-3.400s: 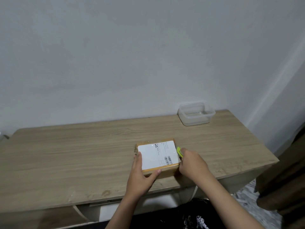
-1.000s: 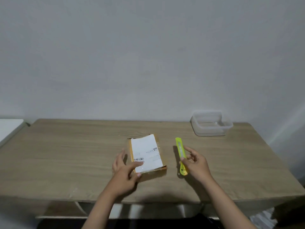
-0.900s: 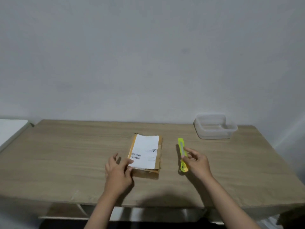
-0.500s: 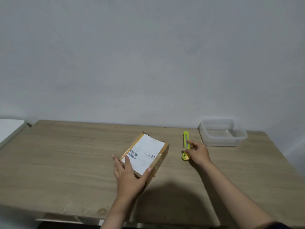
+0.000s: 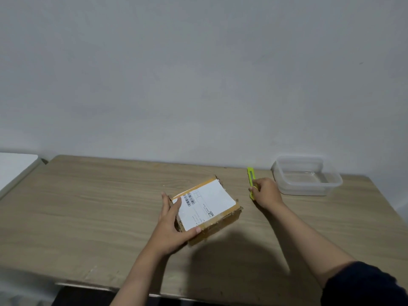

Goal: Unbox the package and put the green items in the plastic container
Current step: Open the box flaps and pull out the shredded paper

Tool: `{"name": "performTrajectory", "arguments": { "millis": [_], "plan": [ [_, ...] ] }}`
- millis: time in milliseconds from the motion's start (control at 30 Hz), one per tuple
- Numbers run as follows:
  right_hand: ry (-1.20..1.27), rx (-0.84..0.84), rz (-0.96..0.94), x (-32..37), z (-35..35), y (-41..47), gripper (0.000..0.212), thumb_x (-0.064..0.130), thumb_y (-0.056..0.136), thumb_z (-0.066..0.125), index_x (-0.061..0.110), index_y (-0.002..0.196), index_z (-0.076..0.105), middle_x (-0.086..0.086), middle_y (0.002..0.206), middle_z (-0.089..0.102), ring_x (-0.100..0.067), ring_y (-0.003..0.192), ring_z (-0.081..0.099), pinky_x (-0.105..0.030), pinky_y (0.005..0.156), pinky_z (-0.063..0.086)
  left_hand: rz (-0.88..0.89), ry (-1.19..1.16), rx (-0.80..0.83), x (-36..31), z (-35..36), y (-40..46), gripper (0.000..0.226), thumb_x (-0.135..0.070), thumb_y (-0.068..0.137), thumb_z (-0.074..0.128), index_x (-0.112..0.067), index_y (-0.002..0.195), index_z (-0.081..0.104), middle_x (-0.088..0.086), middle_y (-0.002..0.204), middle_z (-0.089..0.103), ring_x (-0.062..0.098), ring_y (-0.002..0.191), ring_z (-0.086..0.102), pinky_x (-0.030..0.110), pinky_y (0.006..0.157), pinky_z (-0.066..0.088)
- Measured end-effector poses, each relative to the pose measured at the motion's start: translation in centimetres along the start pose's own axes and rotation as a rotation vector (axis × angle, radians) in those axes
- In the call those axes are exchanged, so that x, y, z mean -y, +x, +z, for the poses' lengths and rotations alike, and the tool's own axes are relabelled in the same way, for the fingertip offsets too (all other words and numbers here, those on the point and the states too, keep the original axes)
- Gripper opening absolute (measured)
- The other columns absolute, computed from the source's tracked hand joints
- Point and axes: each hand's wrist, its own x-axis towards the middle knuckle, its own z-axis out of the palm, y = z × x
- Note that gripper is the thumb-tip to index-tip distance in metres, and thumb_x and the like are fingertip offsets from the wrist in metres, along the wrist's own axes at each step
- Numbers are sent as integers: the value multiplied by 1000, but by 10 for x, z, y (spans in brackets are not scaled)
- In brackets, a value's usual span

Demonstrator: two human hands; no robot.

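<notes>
The package (image 5: 206,207), a brown cardboard box with a white label on top, lies on the wooden table (image 5: 88,206) and serves here as the landmark. At its near-left corner the left hand (image 5: 174,221) grips it, the thumb on the near edge and the fingers along the left side. To the right of the package, a little farther, the right hand (image 5: 266,193) has its fingers curled around the lower end of a green cutter (image 5: 251,180), which seems to lie on the table. Farther right and behind stands the clear plastic container (image 5: 306,176), with nothing visible inside.

I judge that the unboxing is in hand: the box looks closed, though its edges look ragged. The next move probably needs the lid lifted with both hands.

The green items are hidden inside. Whether the tape is fully cut I cannot tell, and the label text is too small to read.
</notes>
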Motion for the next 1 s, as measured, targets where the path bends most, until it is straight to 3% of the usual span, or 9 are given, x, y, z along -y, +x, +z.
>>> {"name": "performTrajectory", "arguments": {
  "millis": [133, 233, 400, 500, 633, 700, 800, 900, 1000],
  "plan": [
    [207, -107, -83, 20, -7, -34, 25, 19, 89, 56, 10, 111, 67, -6, 106, 67, -23, 98, 60, -30, 87, 46, 26, -30, 24, 3, -3, 3, 117, -59, 51, 78, -20, 147, 23, -9, 153, -25, 0, 141, -3, 16, 110, 10],
    [358, 33, -166, 32, -10, -73, 25, 24, 86, 64, 18, 110, 68, 5, 102, 67, -11, 91, 62, -15, 78, 43, 39, -18, 2, 0, -3, 0, 110, -46, 58, 83, -18, 147, 23, -7, 154, -22, -1, 139, 1, 15, 108, 11],
    [245, 146, -323, 23, -1, -111, 48, 31, 73, 77, 22, 118, 63, 9, 112, 63, -2, 105, 57, -11, 94, 39, 38, -38, -98, -9, 11, -18, 100, -47, 62, 71, -16, 145, 26, 3, 158, 2, 9, 144, 7, 16, 108, 11],
    [245, 58, -329, 22, 1, -128, 47, 25, 71, 79, 17, 115, 66, 5, 110, 63, -8, 104, 58, -17, 93, 41, 42, -114, -86, -6, 16, -31, 96, -35, 68, 78, -15, 146, 25, 6, 158, 11, 8, 145, 4, 14, 109, 9],
    [254, -49, -295, 21, -1, -158, 36, 24, 71, 80, 16, 105, 71, 5, 97, 65, -12, 91, 63, -20, 82, 47, 85, -196, 10, -1, 13, -48, 113, -42, 53, 83, -25, 147, 21, -4, 157, 11, 2, 143, 4, 12, 109, 10],
    [285, -113, -300, 21, -3, -174, 31, 27, 69, 82, 17, 98, 74, 6, 90, 68, -11, 85, 64, -21, 79, 49, 121, -256, 71, 1, 11, -56, 113, -33, 54, 87, -34, 144, 19, -13, 153, 26, -2, 140, 19, 11, 109, 18],
    [354, -225, -329, 26, -9, -191, 33, 44, 68, 73, 19, 90, 75, 8, 85, 70, -5, 82, 63, -20, 77, 49, 144, -283, 132, 1, 8, -62, 109, -23, 57, 88, -34, 143, 21, -33, 131, 49, -8, 125, 43, 5, 100, 31],
    [385, -312, -323, 37, -18, -198, 32, 46, 68, 73, 20, 88, 75, 8, 83, 70, -4, 81, 62, -17, 75, 48, 133, -267, 180, 6, 7, -65, 112, -38, 50, 87, -36, 141, 23, -25, 135, 49, -6, 124, 45, 14, 106, 32],
    [425, -383, -274, 46, -25, -197, 26, 41, 70, 75, 23, 90, 74, 5, 85, 70, -5, 80, 62, -18, 75, 48, 120, -217, 206, 10, 5, -64, 128, -55, 44, 85, -23, 148, 18, -8, 147, 40, 4, 134, 38, 31, 115, 28]
  ]
}}
